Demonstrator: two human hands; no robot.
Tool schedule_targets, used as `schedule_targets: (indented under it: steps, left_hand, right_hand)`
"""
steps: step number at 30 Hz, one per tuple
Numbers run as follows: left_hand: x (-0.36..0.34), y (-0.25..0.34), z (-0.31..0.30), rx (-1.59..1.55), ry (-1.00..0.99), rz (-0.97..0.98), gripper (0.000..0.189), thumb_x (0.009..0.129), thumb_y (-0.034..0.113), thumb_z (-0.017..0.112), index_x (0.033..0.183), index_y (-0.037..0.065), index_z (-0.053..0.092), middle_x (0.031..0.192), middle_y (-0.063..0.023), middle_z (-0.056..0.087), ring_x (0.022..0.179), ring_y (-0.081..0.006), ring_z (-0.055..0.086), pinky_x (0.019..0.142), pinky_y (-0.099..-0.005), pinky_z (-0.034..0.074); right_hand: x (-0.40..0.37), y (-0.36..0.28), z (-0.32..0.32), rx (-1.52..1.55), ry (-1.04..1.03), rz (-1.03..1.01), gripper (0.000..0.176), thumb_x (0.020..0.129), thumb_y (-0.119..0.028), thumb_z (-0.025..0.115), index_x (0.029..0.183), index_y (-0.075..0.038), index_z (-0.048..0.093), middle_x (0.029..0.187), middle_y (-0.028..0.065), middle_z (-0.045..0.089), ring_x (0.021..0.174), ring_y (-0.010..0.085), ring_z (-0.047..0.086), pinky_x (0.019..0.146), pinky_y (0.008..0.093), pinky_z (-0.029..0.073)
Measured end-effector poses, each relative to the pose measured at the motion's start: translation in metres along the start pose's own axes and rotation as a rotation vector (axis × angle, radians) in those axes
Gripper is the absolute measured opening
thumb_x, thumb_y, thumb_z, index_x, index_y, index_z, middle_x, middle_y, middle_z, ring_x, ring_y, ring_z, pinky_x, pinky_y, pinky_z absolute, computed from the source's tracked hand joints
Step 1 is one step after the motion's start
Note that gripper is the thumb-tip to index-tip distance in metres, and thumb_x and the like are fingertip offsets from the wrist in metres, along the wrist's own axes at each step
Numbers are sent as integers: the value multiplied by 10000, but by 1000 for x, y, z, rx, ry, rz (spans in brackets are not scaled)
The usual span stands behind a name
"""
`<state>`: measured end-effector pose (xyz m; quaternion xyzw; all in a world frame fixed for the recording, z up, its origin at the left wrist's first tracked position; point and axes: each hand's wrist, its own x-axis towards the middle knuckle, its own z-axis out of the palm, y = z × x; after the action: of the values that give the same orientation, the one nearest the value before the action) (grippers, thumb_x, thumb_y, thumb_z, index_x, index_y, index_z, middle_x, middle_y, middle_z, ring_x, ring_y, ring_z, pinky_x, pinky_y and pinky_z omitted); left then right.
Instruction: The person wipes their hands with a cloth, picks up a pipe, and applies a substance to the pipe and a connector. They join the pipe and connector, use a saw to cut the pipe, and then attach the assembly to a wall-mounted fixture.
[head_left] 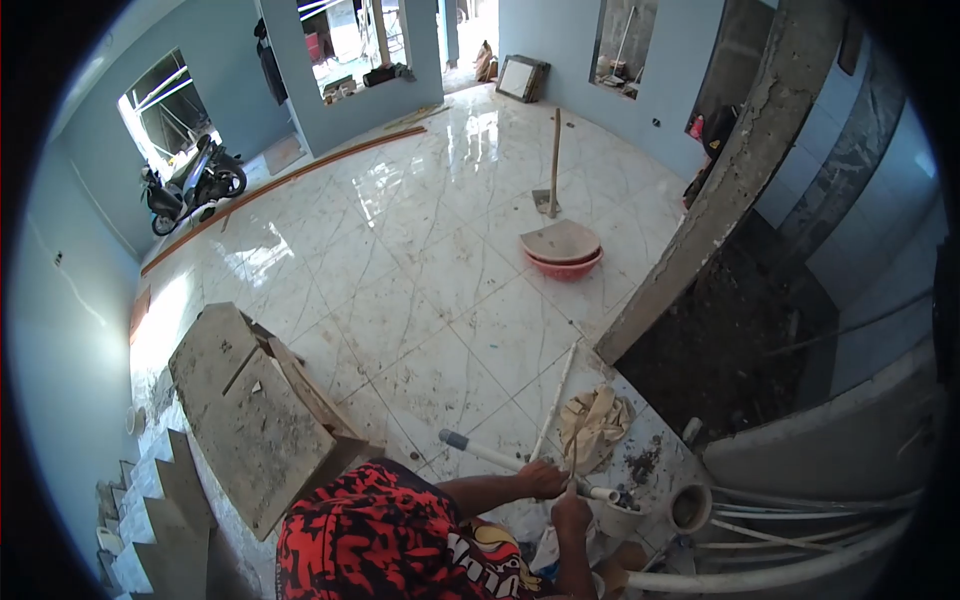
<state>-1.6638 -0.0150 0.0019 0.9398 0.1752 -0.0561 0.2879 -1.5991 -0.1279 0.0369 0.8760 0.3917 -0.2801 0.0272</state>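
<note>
My left hand [541, 480] is closed around a white plastic pipe [490, 455], which has a grey end at its left. The pipe's open right end [604, 494] sticks out past my hands. My right hand [571, 511] is closed just beside the left one, on a thin upright brownish strip [573, 456] that crosses the pipe; its exact kind is too small to tell. A crumpled beige cloth or sack [597, 425] lies beyond my hands. Below the pipe end stands a pale round container [620, 520], partly covered.
A dirty wooden box-like platform [250, 400] stands at left, near tiled steps [150, 510]. Stacked basins [562, 250] and a long-handled tool [555, 160] are on the tiled floor. At right lie a pipe stub [690, 507], several long pipes [780, 580] and a dark pit [730, 330]. A motorbike [195, 185] stands far left.
</note>
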Motion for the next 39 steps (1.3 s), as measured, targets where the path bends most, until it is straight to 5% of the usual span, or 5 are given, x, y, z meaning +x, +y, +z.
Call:
schedule_targets:
  steps: [15,27,31,35,39]
  left_hand:
    - [-2,-4,-12,-71,-102,17,266,839,299,415,879,80,561,723,-163,617,723,-329,622,643,-454,475]
    - [1,-16,-3,-9,-102,90,323,867,345,380,925,70,538,756,-154,612,739,-311,623,666,-441,471]
    - [0,-18,2,90,-113,-11,294,855,333,411,972,127,585,814,-116,630,789,-288,629,668,-443,493]
    - [6,-27,9,103,-311,-4,284,824,336,483,991,129,580,880,-120,645,834,-300,631,667,-483,485]
    - [3,-36,23,27,53,128,351,879,371,384,932,58,534,784,-171,631,748,-319,627,658,-447,490]
  right_hand:
    - [3,-6,9,255,149,84,294,789,-144,463,1071,-72,503,878,259,607,824,395,604,722,502,457]
    - [29,6,51,1521,251,182,162,822,-117,482,945,-45,559,639,13,469,440,65,378,366,275,298]
    - [25,1,45,1200,454,48,228,800,-123,499,972,21,538,890,148,584,834,247,535,759,364,422]
    - [21,-3,47,1025,412,178,274,845,-196,486,997,22,554,966,188,601,916,298,557,832,370,408]
    - [0,-5,32,1126,554,29,304,843,-165,486,1079,19,543,961,172,610,852,273,584,770,337,442]
